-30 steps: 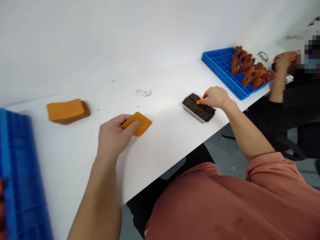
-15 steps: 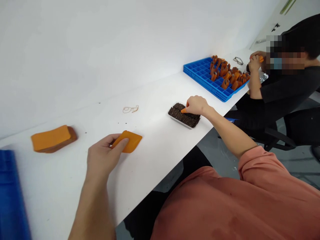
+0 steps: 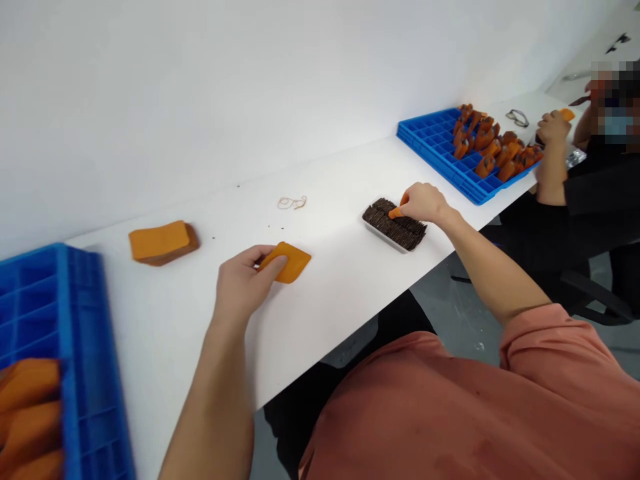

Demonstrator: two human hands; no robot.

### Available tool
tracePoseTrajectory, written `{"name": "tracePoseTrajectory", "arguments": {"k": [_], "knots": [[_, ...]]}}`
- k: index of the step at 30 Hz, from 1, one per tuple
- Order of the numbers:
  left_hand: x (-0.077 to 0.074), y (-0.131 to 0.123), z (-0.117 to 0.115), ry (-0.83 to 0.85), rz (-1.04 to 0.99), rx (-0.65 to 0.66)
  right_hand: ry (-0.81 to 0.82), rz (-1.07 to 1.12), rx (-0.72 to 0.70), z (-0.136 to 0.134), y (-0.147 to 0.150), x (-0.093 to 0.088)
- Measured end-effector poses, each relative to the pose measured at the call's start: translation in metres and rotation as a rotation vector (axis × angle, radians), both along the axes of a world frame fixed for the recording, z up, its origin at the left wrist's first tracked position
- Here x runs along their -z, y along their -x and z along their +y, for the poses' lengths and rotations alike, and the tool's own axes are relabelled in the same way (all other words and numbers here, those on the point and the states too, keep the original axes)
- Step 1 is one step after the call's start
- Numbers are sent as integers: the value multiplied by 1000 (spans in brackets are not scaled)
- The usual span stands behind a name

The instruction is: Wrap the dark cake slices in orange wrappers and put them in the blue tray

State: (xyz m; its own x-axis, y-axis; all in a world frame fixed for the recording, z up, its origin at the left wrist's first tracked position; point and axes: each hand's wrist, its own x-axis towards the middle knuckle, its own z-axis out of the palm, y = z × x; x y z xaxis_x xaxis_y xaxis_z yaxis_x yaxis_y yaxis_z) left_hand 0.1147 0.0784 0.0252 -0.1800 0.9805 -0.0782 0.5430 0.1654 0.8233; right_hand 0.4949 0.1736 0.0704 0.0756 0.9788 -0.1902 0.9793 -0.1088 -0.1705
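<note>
Left hand (image 3: pixel 240 287) is resting on a flat orange pad (image 3: pixel 295 262) near the tabletop's (image 3: pixel 325 320) front edge, fingers (image 3: pixel 261 257) curled over it and thumb on top, while the right hand (image 3: pixel 424 204) pinches a small orange piece (image 3: pixel 395 213) against a plastic tray (image 3: pixel 383 237) packed with dark brown strips. Over on the left there's a stack of orange pads (image 3: pixel 160 242) and a blue grid tray (image 3: pixel 85 347), and farther along, another blue grid tray (image 3: pixel 425 143) full of orange pieces sits beside a co-worker's hand (image 3: pixel 553 127).
</note>
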Motion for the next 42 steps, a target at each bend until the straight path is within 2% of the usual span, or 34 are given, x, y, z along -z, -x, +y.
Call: {"name": "tracePoseTrajectory", "arguments": {"k": [4, 12, 18, 24, 31, 34, 37, 42], "knots": [[2, 1, -1, -6, 3, 0, -31, 48, 5, 0, -10, -6], [2, -1, -2, -16, 10, 1, -30, 300, 95, -14, -31, -19], [1, -3, -2, -17, 1, -8, -56, 430, 65, -29, -49, -11], [1, -3, -1, -4, 24, -15, 11, 501, 58, -41, -60, -7], [4, 0, 0, -18, 40, -17, -26, 412, -46, -47, -64, -13], [8, 3, 2, -28, -11, -37, -50, 281, -114, -46, -59, -4], [12, 8, 2, -11, -68, -4, -57, 167, -175, -43, -54, 8], [12, 9, 2, -12, 0, 51, -107, 145, -167, -37, -52, 19]]}}
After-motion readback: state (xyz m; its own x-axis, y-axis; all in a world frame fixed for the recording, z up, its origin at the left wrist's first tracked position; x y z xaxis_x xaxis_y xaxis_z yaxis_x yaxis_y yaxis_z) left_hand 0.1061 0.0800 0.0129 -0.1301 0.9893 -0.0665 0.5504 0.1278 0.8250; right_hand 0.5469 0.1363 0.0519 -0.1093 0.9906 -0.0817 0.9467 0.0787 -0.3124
